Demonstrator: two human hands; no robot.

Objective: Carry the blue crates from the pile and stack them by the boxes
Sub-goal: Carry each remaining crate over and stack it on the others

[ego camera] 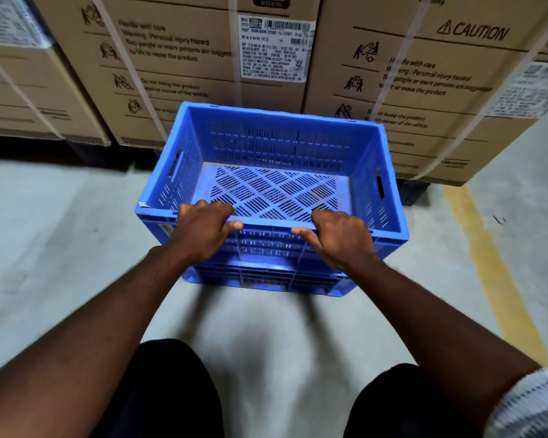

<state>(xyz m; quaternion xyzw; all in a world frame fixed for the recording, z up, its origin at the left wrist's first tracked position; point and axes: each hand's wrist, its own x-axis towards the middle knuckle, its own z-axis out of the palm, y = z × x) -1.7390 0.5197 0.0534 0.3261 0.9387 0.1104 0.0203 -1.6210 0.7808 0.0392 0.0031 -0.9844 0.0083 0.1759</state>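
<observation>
Head view, the only one. My left hand (203, 229) and right hand (339, 238) both gripped the near long rim of the blue perforated plastic crate (282, 143). Fingers were curled over the edge into the inside and thumbs pressed the outer face. Both were closed on that rim, with nothing else held.

The crate was open side up and empty, straight ahead of my knees. Its far wall was just beside the tall brown cardboard boxes (178, 58) with white straps (130, 67). Touching or not, I could not tell. A second blue band showed under the near wall, probably another crate beneath, though I was not sure. I could not tell whether the crate rested or hung in my grip. Grey concrete floor (60, 232) lay around it, with a yellow painted line (487, 263) off to the right.

Risks, as I judged them:
- Both hands were on one side only, so the far edge could dip and knock the cartons.
- If there was a crate below, a skewed set-down could leave the rims unseated and the stack leaning.
- Letting go before it settled could let it slide.
</observation>
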